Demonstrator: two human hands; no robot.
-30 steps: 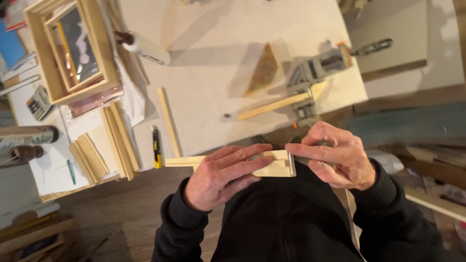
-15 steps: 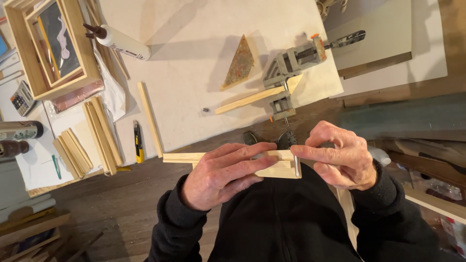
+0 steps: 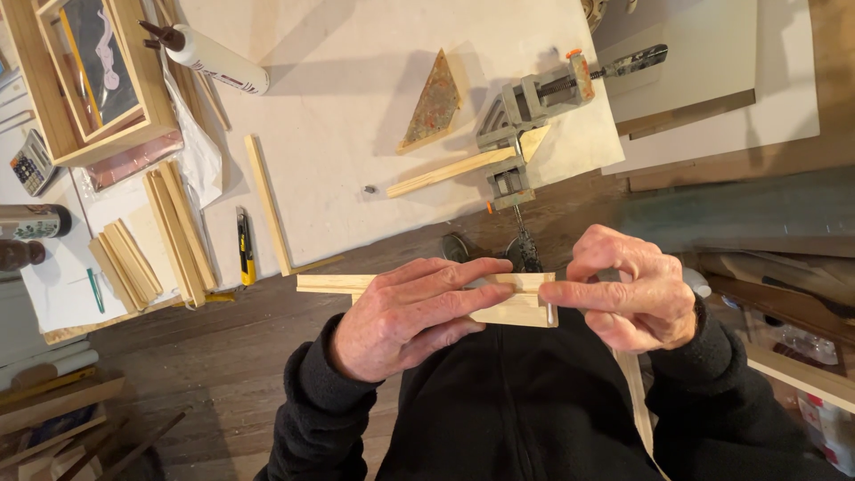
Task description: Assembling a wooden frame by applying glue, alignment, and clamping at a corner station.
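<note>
head view, looking down over a black sweater. left hand (image 3: 405,316) lies flat-ish over a pale wooden strip assembly (image 3: 512,298), fingers stretched along its top, thumb under, closed lightly around it. right hand (image 3: 632,289) pinches the right end of the same wood between index finger and thumb, other fingers curled in; grip closed on the end. the wood sits level in front of the chest, above the lap, off the table. a second thin strip (image 3: 634,392) runs down below the right hand; cannot tell if it is held.

past the hands, dark plank floor, then the edge of a white worktable (image 3: 356,98). on it near the edge: a yellow utility knife (image 3: 244,247), a long loose wood strip (image 3: 267,203), stacks of cut strips (image 3: 174,232) to the left. farther in, a grey corner clamp (image 3: 525,120) gripping a wood strip (image 3: 454,171), and a triangular block (image 3: 434,105) just beside it. far left, a white glue bottle (image 3: 209,55), a wooden frame (image 3: 85,76) with a dark picture inside, a calculator (image 3: 31,162).
</note>
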